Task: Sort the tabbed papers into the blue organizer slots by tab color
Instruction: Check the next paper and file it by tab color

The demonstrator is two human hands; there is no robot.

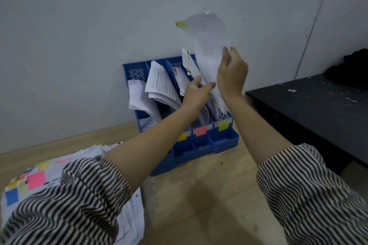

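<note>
A blue organizer (227, 141) stands against the wall, its slots holding white papers. Colored labels mark its front: yellow-green (223, 125) on the right, pink (201, 131) beside it, yellow (182, 137) further left. My right hand (231, 73) pinches a white sheet (209, 42) with a yellow-green tab (181, 24), held upright above the rightmost slot. My left hand (197, 90) touches the sheet's lower edge, fingers against the papers in that slot. A stack of tabbed papers (39, 177) lies at lower left, partly hidden by my striped sleeve.
A black table (310, 105) stands close on the right, with a dark bundle (354, 65) on it. The grey wall is directly behind the organizer. Wooden floor (199, 195) stretches in front.
</note>
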